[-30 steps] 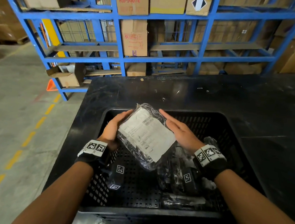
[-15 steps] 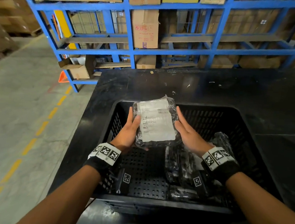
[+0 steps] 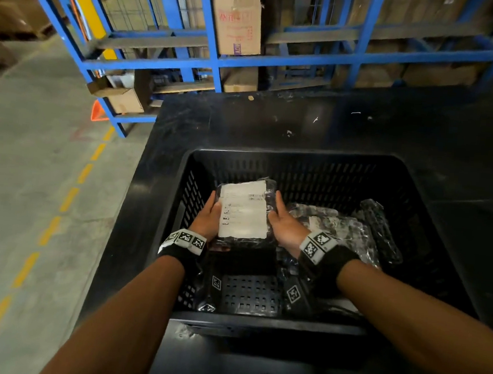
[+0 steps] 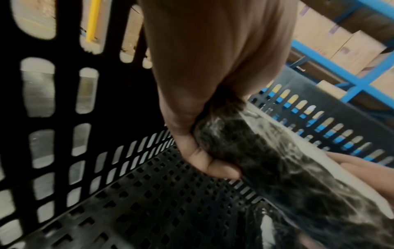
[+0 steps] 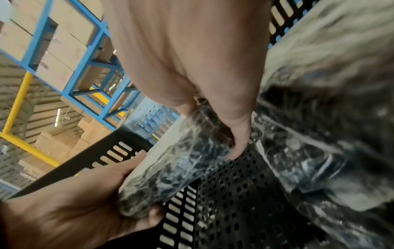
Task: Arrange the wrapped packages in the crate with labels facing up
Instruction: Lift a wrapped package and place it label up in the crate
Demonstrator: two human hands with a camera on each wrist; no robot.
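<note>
A black package wrapped in clear film [image 3: 243,213] with its white label facing up is held low inside the black slotted crate [image 3: 294,167], towards the crate's left side. My left hand [image 3: 206,217] grips its left edge, fingers curled under it [image 4: 204,161]. My right hand [image 3: 284,223] grips its right edge [image 5: 232,144]. The package [image 5: 175,165] hangs just above the perforated floor. More wrapped packages [image 3: 343,228] lie in the crate's right half.
The crate sits on a black table [image 3: 274,123]. Bare perforated crate floor [image 3: 247,294] shows at the near left. Blue racking with cardboard boxes [image 3: 239,16] stands behind the table. A concrete aisle with a dashed yellow line [image 3: 68,198] runs along the left.
Both hands have carried the labelled package down from above the crate rim into the crate, turning it level and square with the label up.
</note>
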